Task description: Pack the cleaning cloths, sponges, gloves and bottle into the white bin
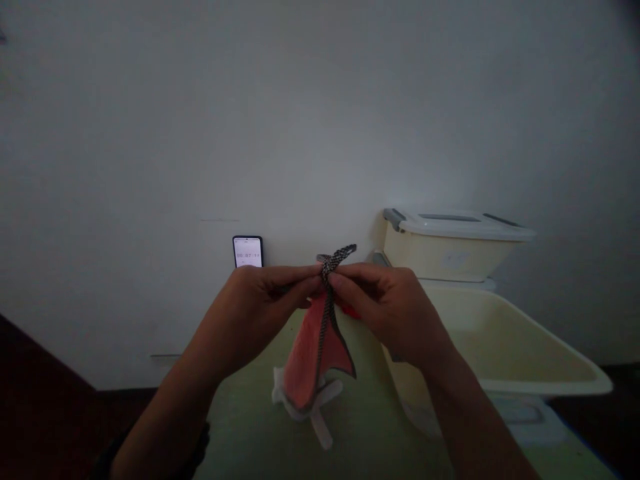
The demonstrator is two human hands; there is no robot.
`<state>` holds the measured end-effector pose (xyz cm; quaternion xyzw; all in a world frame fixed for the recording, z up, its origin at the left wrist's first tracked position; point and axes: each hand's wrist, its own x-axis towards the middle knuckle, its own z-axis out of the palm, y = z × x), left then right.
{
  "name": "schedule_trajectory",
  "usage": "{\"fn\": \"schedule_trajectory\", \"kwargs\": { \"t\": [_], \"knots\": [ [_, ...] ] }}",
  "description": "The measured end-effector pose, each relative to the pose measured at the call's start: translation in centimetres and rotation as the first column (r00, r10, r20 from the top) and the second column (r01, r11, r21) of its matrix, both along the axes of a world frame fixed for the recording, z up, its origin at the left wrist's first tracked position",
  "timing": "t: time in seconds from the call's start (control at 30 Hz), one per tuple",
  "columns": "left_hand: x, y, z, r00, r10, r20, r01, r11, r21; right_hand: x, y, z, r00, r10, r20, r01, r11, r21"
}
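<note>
A pink cloth piece (303, 353) with dark patterned trim hangs in front of me, its lower corners loose. At its top, the black-and-white strap (341, 256) is gathered into a twist or knot, one end sticking up to the right. My left hand (260, 300) pinches the gathered part from the left between thumb and fingers. From the other side my right hand (387, 300) pinches the same spot, fingertips nearly meeting the left ones. White strap-like pieces (323, 423) lie on the table below the cloth. A small red thing (350, 311) shows partly behind my right hand.
A phone (248, 251) with a timer on its screen stands upright at the wall. To the right are an open cream bin (540, 385) and, behind it, a lidded storage box (450, 253). The pale green table (370, 427) lies under my hands.
</note>
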<state>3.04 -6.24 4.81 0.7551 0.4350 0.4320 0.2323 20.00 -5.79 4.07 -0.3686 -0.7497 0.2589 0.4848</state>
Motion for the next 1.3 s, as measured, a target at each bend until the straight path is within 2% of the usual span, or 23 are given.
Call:
{"fn": "schedule_trajectory", "kwargs": {
  "t": [0.17,0.27,0.43,0.5,0.57,0.67,0.8,0.87,1.03,1.2,1.3],
  "knots": [
    [-0.6,-0.1,0.3,0.994,-0.105,0.01,0.106,0.991,-0.083,0.6,-0.1,0.2,0.996,0.09,-0.011,-0.091,0.993,-0.074],
    [-1.8,0.2,0.6,0.967,-0.254,0.001,0.251,0.956,-0.148,1.2,-0.2,0.5,0.994,0.066,0.085,-0.066,0.998,0.004],
    [-4.0,1.5,0.4,0.977,-0.214,0.026,0.214,0.977,-0.011,2.7,-0.4,1.2,0.963,0.077,0.257,-0.113,0.985,0.128],
    [-4.1,2.0,0.0,0.955,-0.298,0.012,0.298,0.953,-0.049,3.2,-0.3,1.2,0.954,0.116,0.276,-0.154,0.981,0.118],
    [-3.8,2.3,-0.5,0.916,-0.396,0.067,0.402,0.908,-0.118,3.6,-0.2,1.1,0.947,0.166,0.274,-0.197,0.976,0.09],
    [-3.0,2.6,-0.9,0.886,-0.419,0.198,0.452,0.874,-0.178,3.8,-0.1,1.0,0.938,0.209,0.277,-0.232,0.971,0.051],
    [-2.7,2.7,-1.0,0.891,-0.399,0.216,0.442,0.873,-0.206,4.0,-0.1,1.1,0.926,0.221,0.306,-0.247,0.968,0.051],
    [-2.8,2.6,-0.8,0.906,-0.375,0.197,0.409,0.896,-0.173,4.2,-0.2,1.1,0.931,0.211,0.298,-0.238,0.97,0.057],
    [-3.1,2.2,-0.1,0.94,-0.178,0.292,0.202,0.978,-0.054,4.1,0.0,0.9,0.966,0.17,0.195,-0.18,0.983,0.036],
    [-2.4,1.6,0.2,0.879,-0.094,0.467,0.086,0.996,0.038,3.2,0.1,0.7,0.997,0.076,0.018,-0.077,0.996,0.035],
    [-1.8,1.3,0.3,0.856,-0.059,0.513,0.028,0.997,0.068,2.6,0.0,0.8,0.996,0.018,-0.088,-0.016,1.0,0.024]
  ]
}}
